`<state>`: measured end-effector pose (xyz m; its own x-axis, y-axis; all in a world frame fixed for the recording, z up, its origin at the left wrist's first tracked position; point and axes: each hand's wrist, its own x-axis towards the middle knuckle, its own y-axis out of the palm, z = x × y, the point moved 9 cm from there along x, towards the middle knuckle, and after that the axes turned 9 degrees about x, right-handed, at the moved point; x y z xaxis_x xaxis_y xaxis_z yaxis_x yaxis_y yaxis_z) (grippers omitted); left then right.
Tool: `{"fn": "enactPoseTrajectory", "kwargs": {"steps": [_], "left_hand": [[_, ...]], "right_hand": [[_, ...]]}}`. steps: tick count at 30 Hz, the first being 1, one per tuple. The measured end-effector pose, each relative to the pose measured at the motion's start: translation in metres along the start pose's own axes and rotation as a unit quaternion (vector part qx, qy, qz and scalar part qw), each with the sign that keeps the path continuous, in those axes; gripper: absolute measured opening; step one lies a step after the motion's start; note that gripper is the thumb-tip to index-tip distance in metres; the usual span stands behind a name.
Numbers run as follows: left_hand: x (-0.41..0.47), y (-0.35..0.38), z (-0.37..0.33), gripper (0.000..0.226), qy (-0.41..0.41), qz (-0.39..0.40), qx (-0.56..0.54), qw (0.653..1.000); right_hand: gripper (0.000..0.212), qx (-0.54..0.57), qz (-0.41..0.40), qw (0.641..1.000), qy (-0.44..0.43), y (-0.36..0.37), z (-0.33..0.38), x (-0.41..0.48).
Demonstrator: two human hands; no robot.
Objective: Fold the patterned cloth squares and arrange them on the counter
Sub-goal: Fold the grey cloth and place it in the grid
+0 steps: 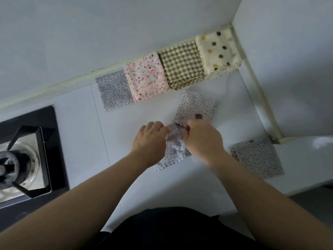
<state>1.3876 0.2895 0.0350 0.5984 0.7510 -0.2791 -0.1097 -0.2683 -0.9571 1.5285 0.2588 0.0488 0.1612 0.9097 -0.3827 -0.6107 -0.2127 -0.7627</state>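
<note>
Left hand, right hand: fingers clamped on cloth, mid-fold; stacks parked at 1 o'clock, likely freeing table.

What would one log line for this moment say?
step: folding | left hand: grips dotted cloth | right hand: pinches dotted cloth | wall row: speckled stack, checked stack, spotted stack

Both forearms are bare from the wrists down to the frame edge, and the left hand and right hand are uncovered too. A black, matte fabric garment covers the torso, its visible upper edge rounded and slightly uneven.
</note>
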Motion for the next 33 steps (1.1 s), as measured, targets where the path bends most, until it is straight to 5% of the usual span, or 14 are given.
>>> {"fn": "enactPoseTrajectory", "kwargs": {"steps": [5,9,12,18,23,25,33], "left_hand": [[-0.007,0.006,0.006,0.057,-0.051,0.061,-0.017,0.997],[-0.005,0.01,0.018,0.071,-0.098,0.105,-0.075,0.987],[-0.003,0.014,0.024,0.056,-0.116,0.133,-0.124,0.977],[0.004,0.0,0.02,0.031,-0.181,0.1,-0.325,0.923],[0.028,-0.02,0.006,0.027,-0.204,0.053,-0.358,0.91],[0.039,-0.025,0.0,0.027,-0.209,0.039,-0.373,0.903],[0.095,-0.026,-0.008,0.026,-0.221,0.042,-0.345,0.911]], "right_hand": [[0.047,-0.07,0.036,0.997,0.025,0.034,0.002,-0.015],[0.029,-0.013,0.057,0.998,0.006,0.048,0.004,-0.014],[0.008,0.106,0.093,0.99,0.023,0.043,0.001,-0.014],[0.024,0.315,0.057,0.938,0.13,0.003,-0.036,-0.013],[0.04,0.46,0.015,0.861,0.216,-0.009,-0.07,-0.005],[0.03,0.501,0.012,0.835,0.228,-0.01,-0.074,-0.001],[0.006,0.449,-0.1,0.863,0.207,-0.037,-0.097,0.029]]}}
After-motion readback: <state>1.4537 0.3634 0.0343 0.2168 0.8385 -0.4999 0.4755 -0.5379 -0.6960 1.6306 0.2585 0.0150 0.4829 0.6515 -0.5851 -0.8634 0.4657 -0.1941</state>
